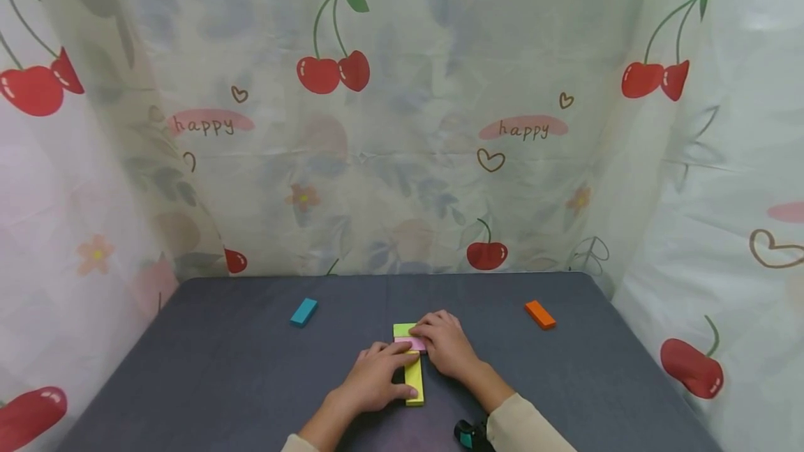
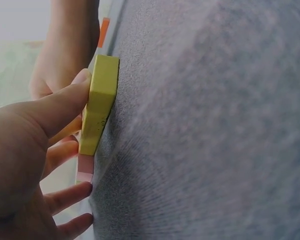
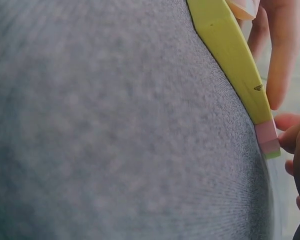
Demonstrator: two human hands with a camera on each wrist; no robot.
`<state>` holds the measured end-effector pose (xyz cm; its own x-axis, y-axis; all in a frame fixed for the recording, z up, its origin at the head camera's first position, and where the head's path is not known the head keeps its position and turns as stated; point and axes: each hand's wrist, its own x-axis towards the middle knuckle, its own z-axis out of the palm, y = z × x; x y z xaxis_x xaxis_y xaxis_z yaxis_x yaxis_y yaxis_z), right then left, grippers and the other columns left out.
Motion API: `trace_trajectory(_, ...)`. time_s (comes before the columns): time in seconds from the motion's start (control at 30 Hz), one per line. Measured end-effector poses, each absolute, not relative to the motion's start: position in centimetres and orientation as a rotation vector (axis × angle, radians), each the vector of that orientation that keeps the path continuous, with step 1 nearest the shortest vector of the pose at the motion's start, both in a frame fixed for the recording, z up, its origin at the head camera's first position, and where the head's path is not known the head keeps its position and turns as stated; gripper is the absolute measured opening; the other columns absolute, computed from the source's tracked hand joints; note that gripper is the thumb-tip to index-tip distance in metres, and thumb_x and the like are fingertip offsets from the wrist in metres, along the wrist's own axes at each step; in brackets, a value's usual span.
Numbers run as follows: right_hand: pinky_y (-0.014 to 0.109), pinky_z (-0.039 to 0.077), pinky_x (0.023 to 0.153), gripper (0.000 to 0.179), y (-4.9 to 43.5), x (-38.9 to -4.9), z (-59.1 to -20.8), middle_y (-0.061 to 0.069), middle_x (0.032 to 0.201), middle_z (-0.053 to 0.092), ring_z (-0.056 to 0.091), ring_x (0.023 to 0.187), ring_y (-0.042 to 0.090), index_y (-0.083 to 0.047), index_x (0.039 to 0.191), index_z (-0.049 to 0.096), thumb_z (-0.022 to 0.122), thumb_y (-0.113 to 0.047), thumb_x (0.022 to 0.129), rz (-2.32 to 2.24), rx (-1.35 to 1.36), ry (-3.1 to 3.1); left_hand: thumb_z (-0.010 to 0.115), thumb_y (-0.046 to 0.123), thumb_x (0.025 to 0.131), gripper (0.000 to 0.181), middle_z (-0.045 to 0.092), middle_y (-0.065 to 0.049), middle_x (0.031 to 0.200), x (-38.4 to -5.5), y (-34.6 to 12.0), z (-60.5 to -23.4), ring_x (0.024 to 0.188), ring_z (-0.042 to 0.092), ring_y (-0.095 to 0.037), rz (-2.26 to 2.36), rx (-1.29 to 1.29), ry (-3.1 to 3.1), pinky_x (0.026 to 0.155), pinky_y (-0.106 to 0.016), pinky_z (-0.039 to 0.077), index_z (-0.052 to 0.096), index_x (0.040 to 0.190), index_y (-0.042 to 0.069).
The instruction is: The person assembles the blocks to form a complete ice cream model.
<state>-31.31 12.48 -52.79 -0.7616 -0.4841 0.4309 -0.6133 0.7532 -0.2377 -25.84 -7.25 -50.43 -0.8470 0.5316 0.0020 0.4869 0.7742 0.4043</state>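
Observation:
Three blocks lie against one another at the middle of the table: a lime-green block [image 1: 403, 330] farthest away, a pink block [image 1: 411, 344] beside it, and a long yellow block [image 1: 414, 379] pointing toward me. My left hand [image 1: 375, 377] spans the yellow block lengthwise, pinching it with the thumb at its near end and fingers by its far end. At the right ends of the pink and green blocks, my right hand [image 1: 447, 344] touches them with its fingertips. Its thumb is hidden in the head view, so its exact grip is unclear.
Toward the back left of the dark grey table [image 1: 251, 368] lies a blue block [image 1: 304, 312]. An orange block [image 1: 540, 314] lies at the back right. A black device [image 1: 472, 434] is by the right sleeve. Printed curtains [image 1: 402, 159] surround the table's back and sides.

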Motion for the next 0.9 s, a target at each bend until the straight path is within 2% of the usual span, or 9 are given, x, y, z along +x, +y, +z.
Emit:
trace_trajectory(0.33,0.049,0.034,0.102,0.015,12.5,-31.51,-52.9,-0.006,0.103,0.065,0.051,0.103,0.017,-0.019,0.103,0.077,0.068,-0.017,0.091,0.515,0.798,-2.617,0.071,0.055,0.081,0.063,0.046,0.005,0.146,-26.07,-7.38,-50.47,0.12,0.046,-0.025,0.607,0.827,2.841,0.094,-0.052,0.038,0.058,0.137,0.029)
trace_trajectory(0.9,0.049,0.035,0.1,0.017,12.75,-31.49,-52.81,-0.006,0.106,0.066,0.051,0.104,0.017,-0.019,0.104,0.077,0.068,-0.014,0.091,0.558,0.823,-2.606,0.071,0.057,0.08,0.063,0.046,0.006,0.146,-26.26,-7.38,-50.66,0.118,0.047,-0.024,0.636,0.831,2.837,0.094,-0.051,0.038,0.06,0.136,0.03)
